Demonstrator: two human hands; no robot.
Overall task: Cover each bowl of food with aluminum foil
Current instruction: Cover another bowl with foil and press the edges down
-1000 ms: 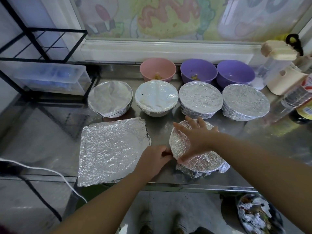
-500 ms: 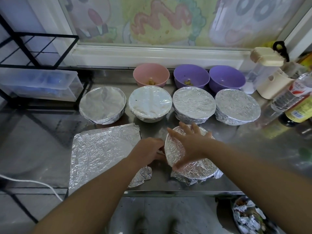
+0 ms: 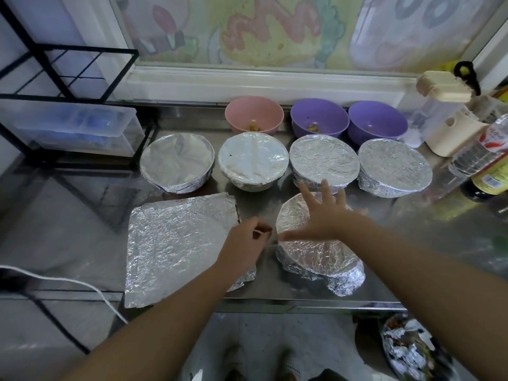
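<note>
Sound practice was to hold the top still while crimping the foil skirt round the rim. The near foil-wrapped bowl (image 3: 316, 257) lay under the right hand (image 3: 327, 221), whose fingers were spread flat. The left hand (image 3: 242, 246) was curled at the bowl's left rim, its grip indiscernible. Beyond stood uncovered bowls (image 3: 330, 116).

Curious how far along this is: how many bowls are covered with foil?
5: a row of four, far-left, left-middle, right-middle, far-right; a fifth in front, under the right hand. None seems hidden.
</note>
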